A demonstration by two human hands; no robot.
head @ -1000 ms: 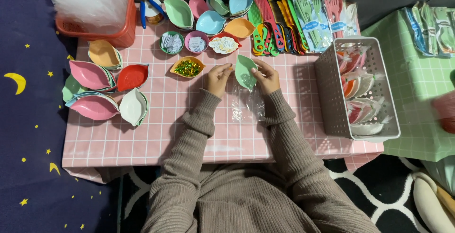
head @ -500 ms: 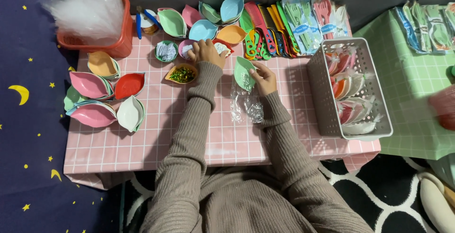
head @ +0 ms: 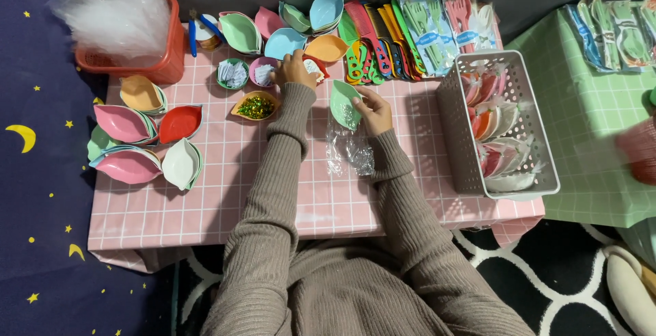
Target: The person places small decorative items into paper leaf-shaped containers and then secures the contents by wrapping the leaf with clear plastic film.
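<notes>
- Pink checked cloth covers the bench [head: 205, 220]; dark blue fabric with yellow moons and stars lies beyond its left edge, and a green checked surface [head: 588, 144] lies off to the right.
- Left hand [head: 292, 71] is stretched forward, fingers curled down over a small red dish [head: 316, 68]; whether it grips anything I cannot tell.
- Just left of that hand sit a small pink bowl [head: 262, 71] and a green bowl [head: 232, 74] with paper bits; nearer the body from it is an orange dish [head: 255, 105] of green and gold pieces.
- Right hand [head: 374, 109] is closed on a green leaf dish [head: 344, 102], thumb on its near rim, the dish raised and tilted above the bench.
- Below that hand lies a crumpled clear bag [head: 348, 150], beside the right wrist.
- Right of the right hand stands a white basket [head: 456, 127] filled with wrapped dishes.
- Ahead of both hands, along the far edge, lie loose leaf dishes [head: 301, 28] in green, pink, blue and orange, then a row of combs [head: 379, 35] and packets of forks [head: 437, 25].
- Far left of the left hand are stacked leaf dishes [head: 137, 141] in pink, red, white and tan, and a red basket [head: 160, 59] stuffed with clear bags.
</notes>
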